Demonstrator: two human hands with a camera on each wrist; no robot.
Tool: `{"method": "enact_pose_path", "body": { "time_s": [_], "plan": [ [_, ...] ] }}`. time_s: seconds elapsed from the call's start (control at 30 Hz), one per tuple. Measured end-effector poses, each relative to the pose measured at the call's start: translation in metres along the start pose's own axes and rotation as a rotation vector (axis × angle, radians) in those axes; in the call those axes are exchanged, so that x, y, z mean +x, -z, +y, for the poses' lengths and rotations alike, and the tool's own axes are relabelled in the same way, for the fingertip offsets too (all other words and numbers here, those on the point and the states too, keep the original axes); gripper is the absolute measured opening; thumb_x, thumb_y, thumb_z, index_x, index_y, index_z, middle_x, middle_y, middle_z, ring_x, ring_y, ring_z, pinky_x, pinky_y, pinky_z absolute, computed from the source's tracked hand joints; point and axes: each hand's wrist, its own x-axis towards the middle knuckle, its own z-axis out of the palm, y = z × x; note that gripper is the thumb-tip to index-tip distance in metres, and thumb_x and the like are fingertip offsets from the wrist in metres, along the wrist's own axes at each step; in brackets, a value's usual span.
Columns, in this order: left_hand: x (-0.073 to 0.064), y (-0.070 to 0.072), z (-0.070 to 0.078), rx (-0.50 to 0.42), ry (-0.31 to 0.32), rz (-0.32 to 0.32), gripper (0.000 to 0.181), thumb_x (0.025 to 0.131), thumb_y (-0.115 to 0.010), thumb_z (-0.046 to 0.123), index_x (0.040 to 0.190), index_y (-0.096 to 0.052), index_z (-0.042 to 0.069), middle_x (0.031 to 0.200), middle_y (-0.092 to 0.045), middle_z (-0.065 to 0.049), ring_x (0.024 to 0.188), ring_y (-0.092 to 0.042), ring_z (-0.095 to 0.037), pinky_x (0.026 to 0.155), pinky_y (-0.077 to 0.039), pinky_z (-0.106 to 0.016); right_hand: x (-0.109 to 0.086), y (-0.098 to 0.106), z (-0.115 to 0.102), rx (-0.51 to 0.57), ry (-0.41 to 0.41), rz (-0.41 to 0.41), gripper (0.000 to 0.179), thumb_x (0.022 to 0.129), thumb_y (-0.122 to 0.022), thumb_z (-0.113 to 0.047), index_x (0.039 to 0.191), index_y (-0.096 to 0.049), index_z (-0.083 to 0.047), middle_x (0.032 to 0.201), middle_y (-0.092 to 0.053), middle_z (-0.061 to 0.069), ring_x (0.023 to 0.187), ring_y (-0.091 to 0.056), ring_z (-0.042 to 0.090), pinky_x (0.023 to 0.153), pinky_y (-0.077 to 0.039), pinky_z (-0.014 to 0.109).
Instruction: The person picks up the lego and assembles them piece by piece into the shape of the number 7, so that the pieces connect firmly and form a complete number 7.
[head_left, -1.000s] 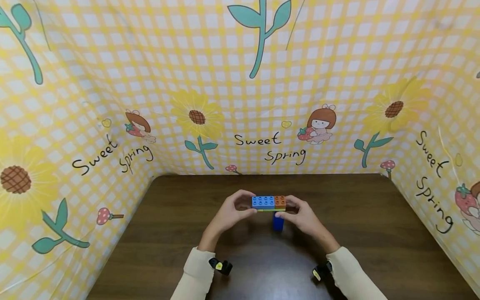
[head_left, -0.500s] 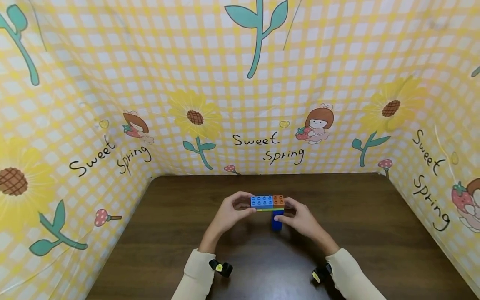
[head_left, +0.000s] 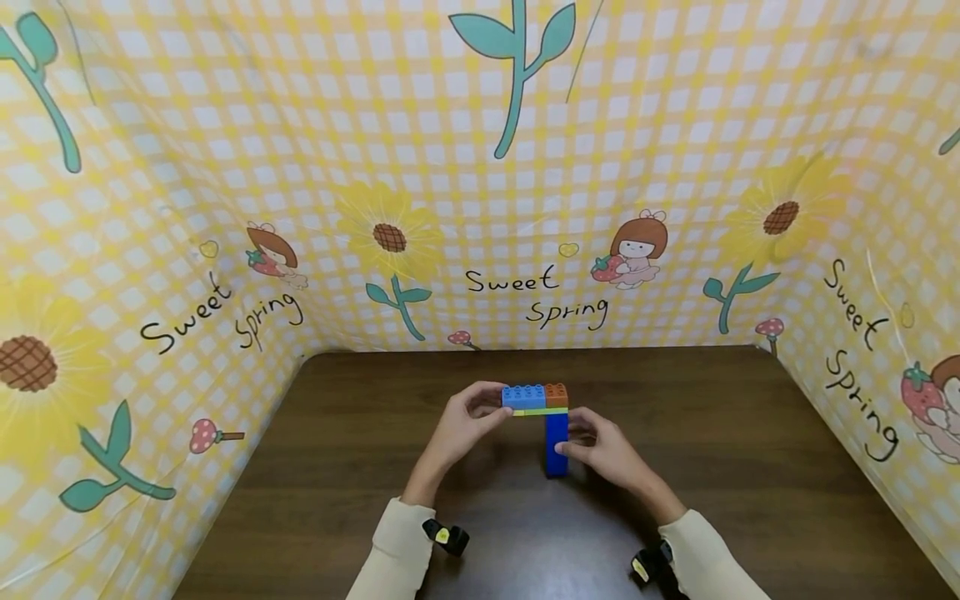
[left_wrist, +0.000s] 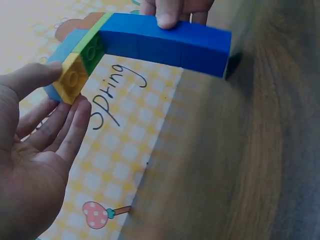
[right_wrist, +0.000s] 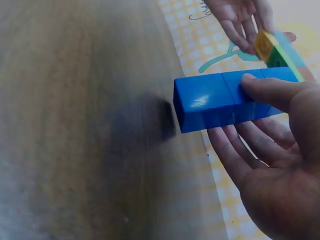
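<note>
An assembly of toy building bricks stands at mid-table in the head view. A light-blue brick point(head_left: 523, 398) and an orange brick point(head_left: 556, 395) sit side by side on a thin layer. Underneath, that layer shows a yellow piece point(left_wrist: 73, 79) and a green piece point(left_wrist: 92, 51). A column of dark-blue bricks point(head_left: 557, 437) runs down from the orange end. My left hand point(head_left: 459, 425) pinches the free light-blue and yellow end between thumb and fingers. My right hand point(head_left: 609, 452) grips the column about halfway, thumb on its near face, fingers behind.
A dark wooden table point(head_left: 337, 467) lies under the hands. Behind it and along both sides hangs a yellow checked cloth point(head_left: 480, 208) with printed flowers. Black wrist cameras point(head_left: 447, 537) are strapped at both cuffs.
My right hand has slid from the orange end down onto the blue column. The assembly has tipped so more of the column's near face shows. My left hand keeps its pinch.
</note>
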Motion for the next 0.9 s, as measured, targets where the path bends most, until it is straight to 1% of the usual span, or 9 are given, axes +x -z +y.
{"method": "enact_pose_path", "body": {
  "time_s": [0.17,0.27,0.37,0.47,0.53,0.6,0.67,0.83,0.9],
  "plan": [
    [0.004,-0.002,-0.008,-0.009,0.02,0.024,0.039,0.1,-0.077,0.013,0.136,-0.067,0.005,0.125,-0.072,-0.018,0.114,-0.07,-0.027,0.09,-0.058,-0.019,-0.005,-0.001,0.0,0.014,-0.001,-0.008,0.048,0.097,-0.081,-0.022,0.135,-0.063,0.001,0.124,-0.072,0.016,0.11,-0.07,0.024,0.098,-0.059,0.041],
    [0.008,-0.002,-0.012,0.007,0.03,0.038,0.037,0.1,-0.077,0.015,0.134,-0.067,0.005,0.126,-0.073,-0.018,0.115,-0.07,-0.029,0.093,-0.058,-0.023,-0.006,-0.001,-0.001,0.02,-0.012,0.002,0.047,0.097,-0.08,-0.022,0.135,-0.064,0.001,0.119,-0.072,0.015,0.105,-0.07,0.021,0.092,-0.059,0.034],
    [0.012,-0.002,-0.016,0.03,0.052,0.037,0.035,0.101,-0.076,0.019,0.133,-0.068,0.006,0.124,-0.074,-0.017,0.113,-0.072,-0.031,0.098,-0.06,-0.036,-0.005,-0.002,0.0,0.018,-0.033,0.015,0.048,0.098,-0.08,-0.023,0.136,-0.063,0.001,0.117,-0.072,0.014,0.102,-0.07,0.02,0.087,-0.058,0.028],
    [0.016,-0.003,-0.021,0.061,0.07,0.026,0.035,0.103,-0.073,0.021,0.134,-0.068,0.004,0.122,-0.073,-0.018,0.109,-0.074,-0.037,0.098,-0.06,-0.052,-0.003,-0.004,0.002,0.011,-0.059,0.032,0.05,0.098,-0.079,-0.024,0.139,-0.061,0.0,0.119,-0.073,0.014,0.102,-0.071,0.02,0.084,-0.059,0.03],
    [0.019,-0.003,-0.024,0.081,0.081,0.022,0.035,0.104,-0.072,0.022,0.134,-0.067,0.003,0.12,-0.072,-0.019,0.107,-0.074,-0.042,0.097,-0.059,-0.058,-0.001,-0.005,0.003,0.004,-0.078,0.051,0.05,0.098,-0.08,-0.024,0.138,-0.061,-0.001,0.12,-0.074,0.014,0.102,-0.072,0.021,0.084,-0.061,0.033],
    [0.022,-0.003,-0.027,0.107,0.085,0.029,0.034,0.104,-0.071,0.022,0.132,-0.068,0.002,0.12,-0.072,-0.019,0.106,-0.073,-0.044,0.095,-0.06,-0.058,0.002,-0.007,0.005,-0.002,-0.093,0.069,0.049,0.098,-0.08,-0.024,0.138,-0.061,-0.001,0.119,-0.075,0.014,0.103,-0.073,0.023,0.084,-0.062,0.036],
    [0.026,-0.004,-0.031,0.137,0.089,0.044,0.032,0.104,-0.072,0.022,0.129,-0.069,0.002,0.118,-0.073,-0.019,0.104,-0.074,-0.043,0.091,-0.062,-0.053,0.004,-0.01,0.006,-0.015,-0.104,0.083,0.048,0.097,-0.08,-0.024,0.136,-0.063,-0.002,0.119,-0.076,0.014,0.103,-0.073,0.024,0.085,-0.062,0.039],
    [0.034,-0.008,-0.04,0.22,0.105,0.086,0.029,0.104,-0.072,0.023,0.125,-0.073,0.003,0.113,-0.075,-0.016,0.095,-0.075,-0.033,0.08,-0.061,-0.033,0.009,-0.015,0.007,-0.07,-0.133,0.116,0.046,0.099,-0.078,-0.025,0.136,-0.066,-0.001,0.119,-0.076,0.014,0.106,-0.073,0.025,0.087,-0.062,0.041],
    [0.037,-0.01,-0.042,0.244,0.119,0.101,0.029,0.103,-0.072,0.023,0.125,-0.074,0.002,0.114,-0.074,-0.017,0.092,-0.075,-0.029,0.078,-0.06,-0.031,0.011,-0.017,0.007,-0.087,-0.147,0.122,0.047,0.099,-0.077,-0.026,0.137,-0.066,0.0,0.12,-0.076,0.014,0.105,-0.073,0.024,0.087,-0.061,0.041]
  ]
}}
